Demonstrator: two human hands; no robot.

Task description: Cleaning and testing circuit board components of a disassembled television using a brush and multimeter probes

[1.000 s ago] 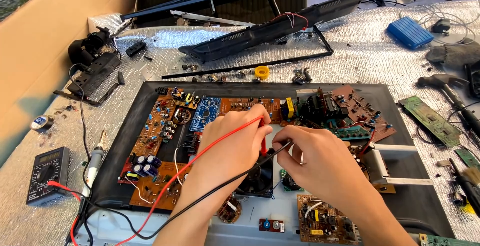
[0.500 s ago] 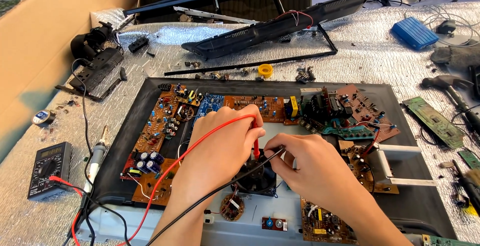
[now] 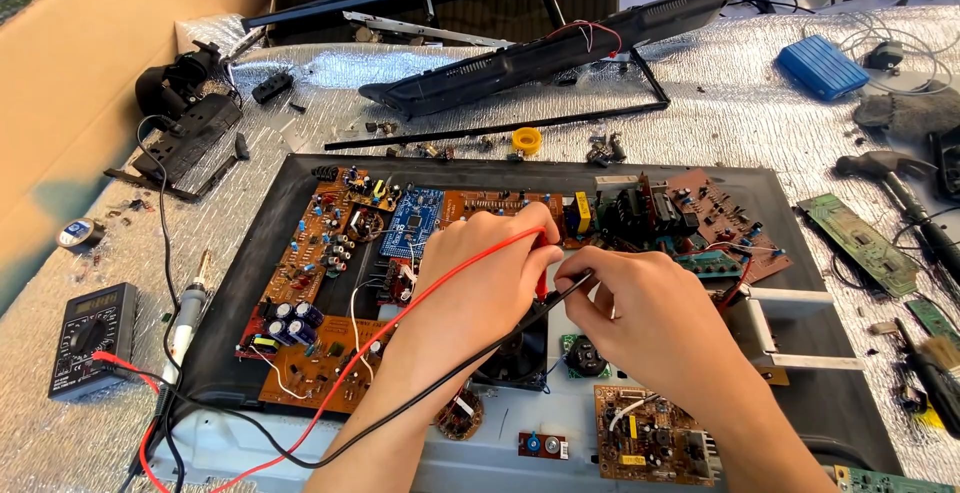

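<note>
My left hand [image 3: 478,283] pinches a red test probe [image 3: 541,275], its tip pointing down at the boards in the middle of the black tray [image 3: 250,283]. My right hand [image 3: 650,318] grips a black test probe [image 3: 570,288] right beside it, the two tips close together. The red lead [image 3: 400,328] and black lead [image 3: 440,393] run back over my left forearm to a black multimeter [image 3: 92,338] at the left edge. Brown circuit boards [image 3: 320,253] and a blue board [image 3: 410,223] lie in the tray. The exact contact point is hidden by my fingers.
A soldering iron [image 3: 188,313] lies left of the tray. A yellow tape roll [image 3: 526,140] and loose screws sit behind it, under a long black frame [image 3: 540,53]. A blue box [image 3: 822,65], a hammer [image 3: 900,188] and green boards [image 3: 862,243] lie right. A cardboard wall [image 3: 90,73] stands left.
Both hands stay together over the tray's centre with the probes. The view has shifted slightly; the probe tips have made only small movements.
</note>
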